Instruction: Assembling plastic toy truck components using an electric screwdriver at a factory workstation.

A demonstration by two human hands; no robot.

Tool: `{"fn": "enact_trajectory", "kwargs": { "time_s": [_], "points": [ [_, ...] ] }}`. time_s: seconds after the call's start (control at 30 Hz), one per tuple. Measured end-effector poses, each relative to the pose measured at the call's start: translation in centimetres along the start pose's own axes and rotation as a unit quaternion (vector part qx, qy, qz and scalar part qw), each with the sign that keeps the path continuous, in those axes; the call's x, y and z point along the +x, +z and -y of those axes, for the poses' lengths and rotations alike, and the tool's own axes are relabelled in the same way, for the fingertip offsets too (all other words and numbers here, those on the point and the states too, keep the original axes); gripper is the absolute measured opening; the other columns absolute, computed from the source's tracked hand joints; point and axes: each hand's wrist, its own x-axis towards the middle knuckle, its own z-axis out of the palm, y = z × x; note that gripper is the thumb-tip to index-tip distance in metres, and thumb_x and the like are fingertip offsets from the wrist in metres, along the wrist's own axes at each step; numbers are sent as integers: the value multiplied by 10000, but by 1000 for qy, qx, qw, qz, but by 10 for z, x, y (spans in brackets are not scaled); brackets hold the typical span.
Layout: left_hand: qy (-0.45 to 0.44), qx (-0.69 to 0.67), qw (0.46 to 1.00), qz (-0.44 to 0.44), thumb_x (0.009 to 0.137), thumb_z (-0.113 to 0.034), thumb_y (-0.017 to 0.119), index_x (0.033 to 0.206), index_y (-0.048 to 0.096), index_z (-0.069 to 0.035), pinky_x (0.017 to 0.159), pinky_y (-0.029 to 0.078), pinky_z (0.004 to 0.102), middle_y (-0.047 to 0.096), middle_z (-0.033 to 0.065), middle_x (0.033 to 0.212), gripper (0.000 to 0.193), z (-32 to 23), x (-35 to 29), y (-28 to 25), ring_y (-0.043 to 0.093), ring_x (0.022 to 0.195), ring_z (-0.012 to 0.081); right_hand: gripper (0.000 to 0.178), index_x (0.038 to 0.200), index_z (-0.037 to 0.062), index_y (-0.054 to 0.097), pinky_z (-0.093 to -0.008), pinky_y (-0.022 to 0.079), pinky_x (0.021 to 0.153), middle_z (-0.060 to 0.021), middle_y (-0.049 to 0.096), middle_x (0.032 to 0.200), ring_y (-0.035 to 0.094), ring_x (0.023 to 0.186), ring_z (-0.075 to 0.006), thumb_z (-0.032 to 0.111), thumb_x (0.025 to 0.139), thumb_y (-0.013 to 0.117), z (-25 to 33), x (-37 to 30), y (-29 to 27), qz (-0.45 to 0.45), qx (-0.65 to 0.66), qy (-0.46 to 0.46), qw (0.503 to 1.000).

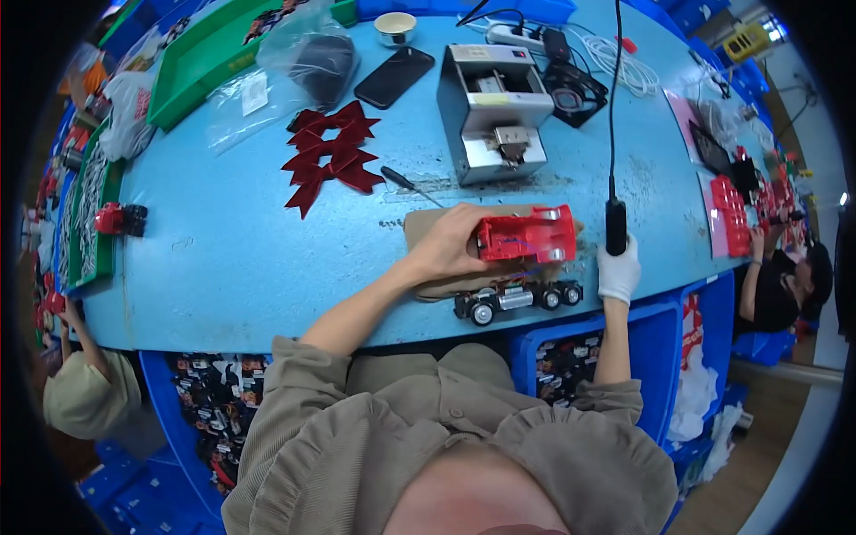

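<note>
Red toy-car shell under my left hand, screwdriver in my right, chassis not yet joined.

Nearest me, one wheeled chassis (517, 300) lies on the worktop (223, 259) edge, apart from the shell, so I judge the joining is yet to be done. Just above it my left hand (443, 245) is clamped around one red car body (526, 234), holding it upside down on a brown pad (426, 223). My gloved right hand (618, 270) is wrapped around one hanging powered screwdriver (615, 223), its tip beside the shell. Further out lies one small hand screwdriver (403, 182), then a heap of dark red bows (328, 153), perhaps five though they overlap. Beyond stand one metal press-like machine (493, 111), one black phone (394, 77) and one small bowl (395, 28).
</note>
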Motion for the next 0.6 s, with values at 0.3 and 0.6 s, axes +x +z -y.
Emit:
{"fn": "enact_trajectory", "kwargs": {
  "time_s": [0.3,0.6],
  "points": [
    [87,61,994,27,536,-82,746,1086,506,-16,851,437,360,544,141,1052,603,-64,7,-66,526,997,291,481,1117,39,511,-359,436,849,-116,531,1081,524,995,-255,56,657,648,-6,-101,-9,224,360,-125,897],
    [37,498,724,475,689,-159,600,1116,502,-23,780,403,346,549,110,1020,459,-140,-49,-104,499,937,238,323,849,125,598,-359,450,729,-50,548,941,538,860,-242,51,543,673,125,-202,35,109,392,-519,751]
  ]
}}
